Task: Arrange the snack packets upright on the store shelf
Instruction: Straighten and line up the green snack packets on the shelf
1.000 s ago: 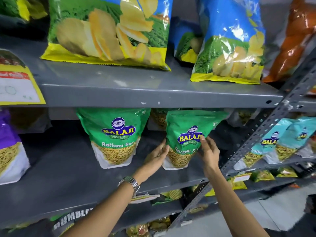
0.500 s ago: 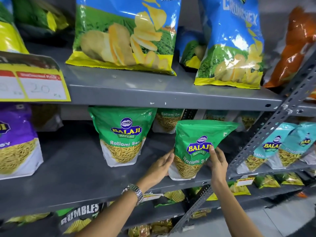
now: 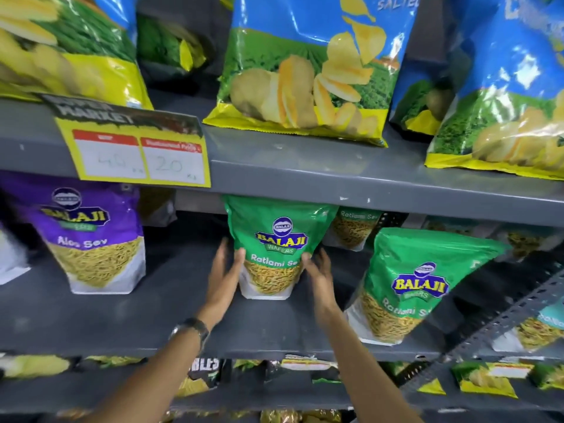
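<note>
A green Balaji Ratlami Sev packet [image 3: 280,239] stands upright in the middle of the grey shelf [image 3: 152,315]. My left hand [image 3: 225,270] presses its left side with the thumb on the front. On its right side my right hand [image 3: 317,276] does the same, so both hands hold the packet's lower part. A second green Ratlami Sev packet [image 3: 421,285] stands free to the right near the shelf's front edge, tilted to the right. Another green packet [image 3: 354,227] sits further back between them.
A purple Aloo Sev packet [image 3: 88,239] stands upright at the left. Large blue chip bags [image 3: 305,71] fill the shelf above, with a yellow price tag [image 3: 137,151] on its edge. A slotted metal upright [image 3: 503,319] crosses at the right. More packets lie on the shelf below.
Both hands let go of the right green packet, which now leans on its own, and moved left onto the middle green packet. My view shifted left.
</note>
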{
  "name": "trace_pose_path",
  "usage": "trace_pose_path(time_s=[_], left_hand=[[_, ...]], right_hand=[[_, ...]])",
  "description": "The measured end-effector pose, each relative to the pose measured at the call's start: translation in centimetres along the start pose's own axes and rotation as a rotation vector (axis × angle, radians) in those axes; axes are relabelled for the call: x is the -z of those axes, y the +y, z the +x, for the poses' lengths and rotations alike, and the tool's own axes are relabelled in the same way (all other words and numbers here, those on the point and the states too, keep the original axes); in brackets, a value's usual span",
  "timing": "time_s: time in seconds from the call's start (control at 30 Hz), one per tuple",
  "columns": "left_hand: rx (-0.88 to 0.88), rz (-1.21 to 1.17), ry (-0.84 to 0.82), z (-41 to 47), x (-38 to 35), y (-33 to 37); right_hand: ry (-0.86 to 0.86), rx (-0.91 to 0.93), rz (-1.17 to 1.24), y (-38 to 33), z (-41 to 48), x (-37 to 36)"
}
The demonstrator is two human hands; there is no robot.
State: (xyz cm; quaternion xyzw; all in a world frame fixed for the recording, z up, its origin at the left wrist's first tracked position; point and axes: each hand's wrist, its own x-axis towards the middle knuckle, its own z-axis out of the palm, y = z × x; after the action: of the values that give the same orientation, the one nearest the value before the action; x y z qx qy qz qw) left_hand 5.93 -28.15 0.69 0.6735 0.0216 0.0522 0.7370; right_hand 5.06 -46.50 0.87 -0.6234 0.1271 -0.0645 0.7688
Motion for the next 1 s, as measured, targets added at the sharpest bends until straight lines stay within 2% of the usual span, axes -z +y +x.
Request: trace_pose_path(time_s=[0.07, 0.1, 0.3, 0.47, 0.67, 0.93, 1.0], left_hand=[[0.074, 0.020, -0.192, 0.5, 0.7, 0.1], [0.089, 0.050, -0.225, 0.6, 0.8, 0.1], [0.071, 0.079, -0.204, -1.2, 1.3, 0.0], [0.025, 0.062, -0.198, -4.4, 1.8, -0.2], [0.029, 0.005, -0.224, -6.4, 2.0, -0.3], [0.048, 0.130, -0.239, -6.6, 2.2, -0.6], [0.051, 0.181, -0.249, -6.3, 2.7, -0.4]], right_hand=[[-0.077, -0.020, -0.006, -0.4, 1.0, 0.0], [-0.094, -0.021, -0.032, -0.4, 0.9, 0.0], [-0.041, 0.030, -0.143, -1.1, -1.8, 0.3], [-0.033, 0.052, -0.116, -0.5, -5.4, 1.6], [0.034, -0.047, -0.146, 1.0, -7.1, 2.7], [0.143, -0.016, -0.083, 1.3, -6.9, 2.0], [0.242, 0.073, -0.070, 1.2, -7.3, 0.9]])
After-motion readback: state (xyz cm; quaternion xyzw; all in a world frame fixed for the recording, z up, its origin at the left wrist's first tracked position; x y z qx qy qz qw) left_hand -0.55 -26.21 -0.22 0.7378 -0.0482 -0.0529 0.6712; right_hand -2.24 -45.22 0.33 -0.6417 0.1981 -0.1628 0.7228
